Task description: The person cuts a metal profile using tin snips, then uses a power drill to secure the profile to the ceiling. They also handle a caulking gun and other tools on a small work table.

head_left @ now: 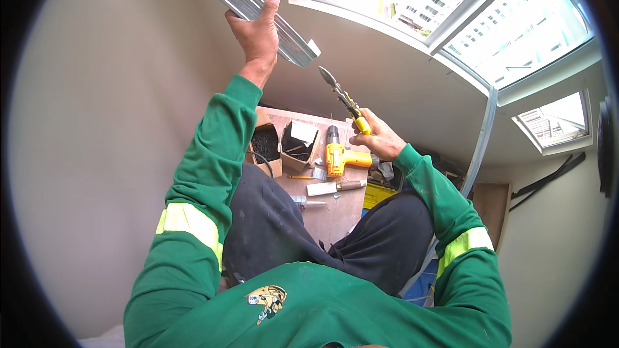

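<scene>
My left hand (256, 33) is wrapped round a long grey metal stud channel (284, 42), its thumb on the upper side. The channel slants from the top left, and its cut end has a small bent flap. In my right hand (379, 135) are tin snips (345, 98) with yellow handles, fingers closed round the grip. The snips' blades point up and left, a short gap away from the channel's end. Whether the blades are parted is hard to tell. Just below the right hand lies a yellow cordless drill (342, 158) on a wooden board.
On the wooden board (309, 219) between my knees stand two cardboard boxes (264, 145) of dark screws. A pencil (299, 176), a wooden-handled tool (336, 187) and a tube with a nozzle (309, 203) lie nearby. Windows (451, 13) fill the upper right. Another metal strip (482, 135) leans below them.
</scene>
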### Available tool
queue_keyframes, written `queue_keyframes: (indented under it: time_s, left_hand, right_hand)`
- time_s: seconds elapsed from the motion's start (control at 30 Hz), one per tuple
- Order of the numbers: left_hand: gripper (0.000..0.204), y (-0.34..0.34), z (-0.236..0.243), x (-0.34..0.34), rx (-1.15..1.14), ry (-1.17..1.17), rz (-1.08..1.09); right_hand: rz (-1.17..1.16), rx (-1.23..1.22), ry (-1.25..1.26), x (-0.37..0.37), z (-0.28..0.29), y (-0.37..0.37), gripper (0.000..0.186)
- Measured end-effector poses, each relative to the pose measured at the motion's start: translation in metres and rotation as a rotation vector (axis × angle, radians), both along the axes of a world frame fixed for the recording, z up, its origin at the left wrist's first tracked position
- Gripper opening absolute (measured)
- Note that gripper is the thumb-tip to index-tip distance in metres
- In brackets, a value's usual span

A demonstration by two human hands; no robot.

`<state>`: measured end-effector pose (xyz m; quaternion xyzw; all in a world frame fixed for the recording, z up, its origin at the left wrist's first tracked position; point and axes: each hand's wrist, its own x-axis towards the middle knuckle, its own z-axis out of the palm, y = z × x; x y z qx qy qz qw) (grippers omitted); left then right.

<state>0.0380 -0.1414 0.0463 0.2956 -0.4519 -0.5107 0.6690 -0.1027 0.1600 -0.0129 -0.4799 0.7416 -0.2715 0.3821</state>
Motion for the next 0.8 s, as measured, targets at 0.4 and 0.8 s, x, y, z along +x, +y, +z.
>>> queue_keyframes:
  time_s: [0.4, 0.8]
  left_hand:
    - [0.073, 0.005, -0.01, -0.015, -0.019, 0.053, -0.001]
    - [0.068, 0.012, -0.022, -0.025, 0.057, 0.022, -0.069]
  right_hand:
    - [-0.069, -0.063, -0.064, 0.001, -0.01, -0.008, 0.051]
    - [-0.096, -0.07, -0.089, -0.001, -0.019, -0.012, 0.048]
